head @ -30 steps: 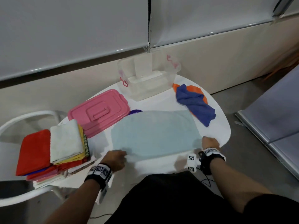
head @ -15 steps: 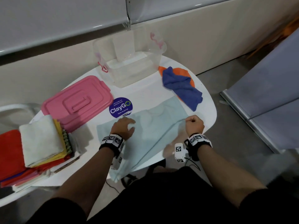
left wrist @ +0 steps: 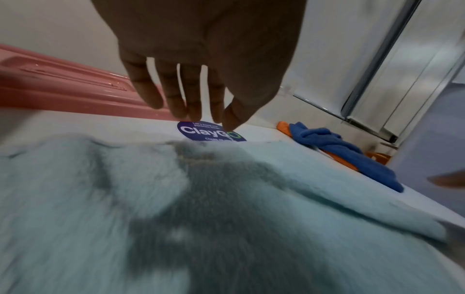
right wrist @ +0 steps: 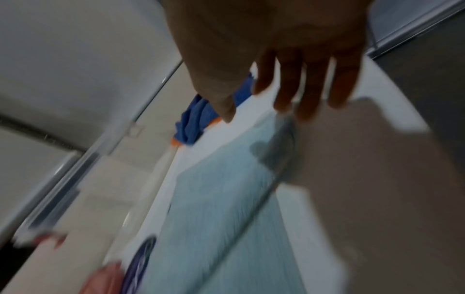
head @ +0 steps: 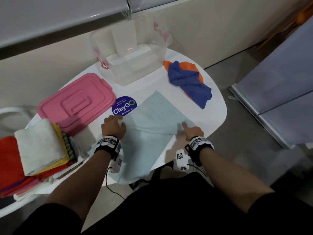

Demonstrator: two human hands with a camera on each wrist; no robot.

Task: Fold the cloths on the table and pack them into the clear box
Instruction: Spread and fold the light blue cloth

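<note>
The light blue cloth (head: 152, 126) lies part-folded on the white oval table (head: 215, 116), its far part doubled over into a slanted panel and its near end hanging off the table's front edge. The left hand (head: 113, 127) sits at the cloth's left edge just beside the round purple ClayGo sticker (head: 124, 106); in the left wrist view its fingers (left wrist: 176, 93) are straight and spread, holding nothing. The right hand (head: 192, 131) is at the cloth's right edge, fingers extended and relaxed, gripping nothing. The clear box (head: 133, 60) stands at the table's far side, lid off; the pink lid (head: 76, 102) lies to its left. A dark blue cloth (head: 189, 82) lies crumpled on an orange cloth (head: 191, 66) right of the box. Folded cloths (head: 37, 150) are stacked at the left
</note>
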